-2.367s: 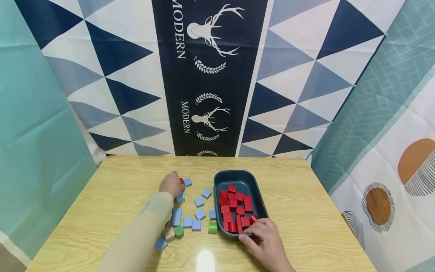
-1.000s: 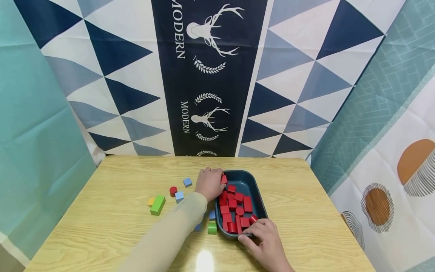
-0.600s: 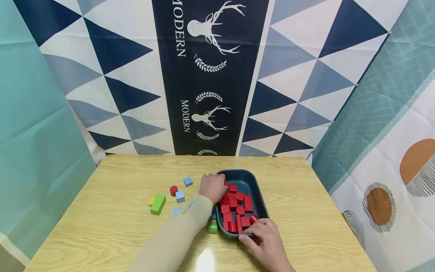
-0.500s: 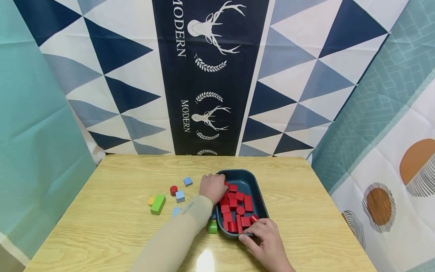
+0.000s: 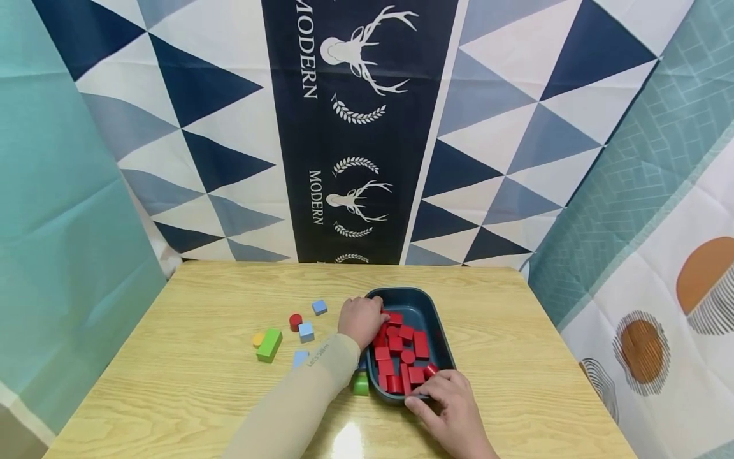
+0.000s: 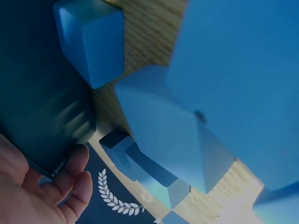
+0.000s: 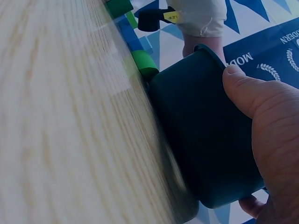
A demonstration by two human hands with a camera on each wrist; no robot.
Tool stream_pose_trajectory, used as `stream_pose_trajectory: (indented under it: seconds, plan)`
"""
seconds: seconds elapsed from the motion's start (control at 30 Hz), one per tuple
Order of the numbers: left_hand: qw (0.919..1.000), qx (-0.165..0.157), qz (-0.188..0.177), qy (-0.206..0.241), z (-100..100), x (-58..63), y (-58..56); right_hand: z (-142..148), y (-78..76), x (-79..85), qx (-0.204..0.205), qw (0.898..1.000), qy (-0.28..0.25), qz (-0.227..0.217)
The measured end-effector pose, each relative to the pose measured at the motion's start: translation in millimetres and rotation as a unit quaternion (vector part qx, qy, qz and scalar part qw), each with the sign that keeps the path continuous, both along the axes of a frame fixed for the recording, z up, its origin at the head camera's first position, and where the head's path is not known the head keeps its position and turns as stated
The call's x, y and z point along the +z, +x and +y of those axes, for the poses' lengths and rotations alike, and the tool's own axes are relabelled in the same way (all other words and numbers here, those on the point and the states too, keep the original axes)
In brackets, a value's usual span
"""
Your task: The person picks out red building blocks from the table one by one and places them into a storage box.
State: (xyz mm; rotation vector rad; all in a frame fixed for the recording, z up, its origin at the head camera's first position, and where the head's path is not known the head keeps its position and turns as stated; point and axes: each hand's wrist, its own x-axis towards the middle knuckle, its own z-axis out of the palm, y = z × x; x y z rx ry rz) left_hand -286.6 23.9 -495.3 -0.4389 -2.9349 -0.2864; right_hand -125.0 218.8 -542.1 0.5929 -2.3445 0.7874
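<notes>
A dark teal tray (image 5: 411, 299) stands on the table, holding many red blocks (image 5: 395, 345) of different shapes. My left hand (image 5: 361, 320) grips its far-left rim, some fingers reaching inside beside the red blocks; in the left wrist view its curled fingers (image 6: 77, 161) meet the tray wall (image 6: 60, 102). At the near right corner my right hand (image 5: 447, 408) holds the rim, the thumb (image 7: 243, 88) outside against the wall in the right wrist view. The left forearm covers several of the loose blocks.
Left of the tray lie light blue blocks (image 5: 306, 332), a red cylinder (image 5: 295, 322), a green block (image 5: 269, 345) and a yellow round piece (image 5: 258, 339). A green half-round block (image 5: 360, 384) sits close to the tray's left wall. Patterned cloths (image 5: 229, 127) hang behind the table.
My left hand carried a red block from the left side of the table to the tray, then lowered to its left rim. The right hand has stayed at the near corner.
</notes>
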Motion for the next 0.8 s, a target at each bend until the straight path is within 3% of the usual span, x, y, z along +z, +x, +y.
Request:
stream_pose_trajectory:
  seconds: [0.27,0.6,0.8]
  plan:
    - [0.9998,-0.007,0.008,-0.017,0.6,-1.9,0.2,-0.5,0.4,0.5,-0.005,1.000,0.004,-0.002]
    - [0.9976,-0.008,0.063,-0.028,-0.1,-6.0,3.5,1.4,0.2,-0.9,-0.002,1.000,0.000,0.003]
    - [0.9963,-0.006,0.086,-0.006,-8.8,-2.4,2.1,0.7,-0.1,-0.1,0.006,1.000,0.003,0.005]
